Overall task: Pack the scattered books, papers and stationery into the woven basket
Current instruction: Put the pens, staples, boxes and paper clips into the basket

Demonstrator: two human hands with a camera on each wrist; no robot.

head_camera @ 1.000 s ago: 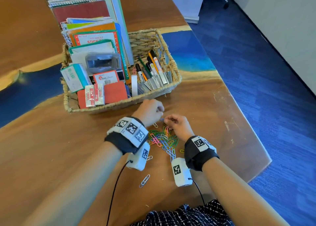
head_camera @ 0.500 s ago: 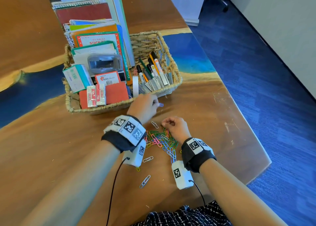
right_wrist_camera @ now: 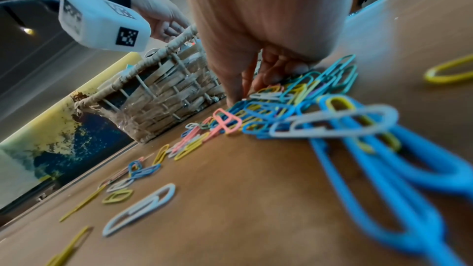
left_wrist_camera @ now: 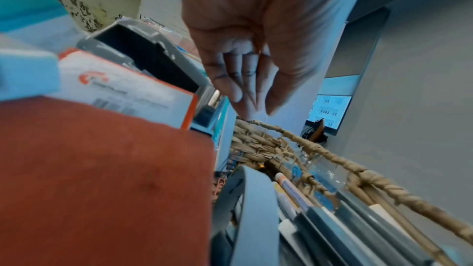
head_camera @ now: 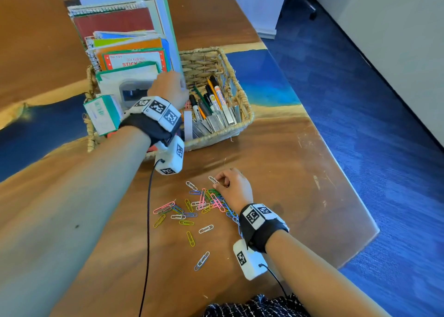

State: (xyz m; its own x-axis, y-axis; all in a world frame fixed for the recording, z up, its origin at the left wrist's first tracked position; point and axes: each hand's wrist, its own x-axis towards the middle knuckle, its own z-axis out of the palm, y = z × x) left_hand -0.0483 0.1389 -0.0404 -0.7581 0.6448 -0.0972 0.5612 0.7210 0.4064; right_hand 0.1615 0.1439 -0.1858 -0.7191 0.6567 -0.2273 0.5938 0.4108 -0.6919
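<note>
The woven basket (head_camera: 236,95) stands on the wooden table (head_camera: 276,163), near its right edge. Its left part holds a stack of upright books and notebooks (head_camera: 125,40); the exact count cannot be told, since they overlap. In front of them stand a grey device (head_camera: 131,89), one teal-and-white box (head_camera: 102,113) and, as the left wrist view shows, one white-and-orange box (left_wrist_camera: 122,88) and a red-brown pad (left_wrist_camera: 102,179). The right part of the basket holds a bunch of pens and markers (head_camera: 211,98), at least six, above a row of grey metal strips (head_camera: 216,123).

The left hand (head_camera: 169,88) is over the middle of the basket, above the pens. In the left wrist view its fingers (left_wrist_camera: 235,86) hang straight and close together, pointing down, thumb just beside them, with nothing visible between them.

The right hand (head_camera: 231,184) rests at the far edge of a heap of paper clips (head_camera: 209,201) on the table, in front of the basket. Its fingers are curled narrow, tips down on the clips; whether a clip is pinched cannot be told. One white clip (head_camera: 212,179) lies just beside the fingertips.

The clips are pink, blue, green, yellow and white. The dense heap cannot be counted; about ten lie singly around it, among them one yellow clip (head_camera: 190,238) and one blue-white clip (head_camera: 201,261) nearest the person.
</note>
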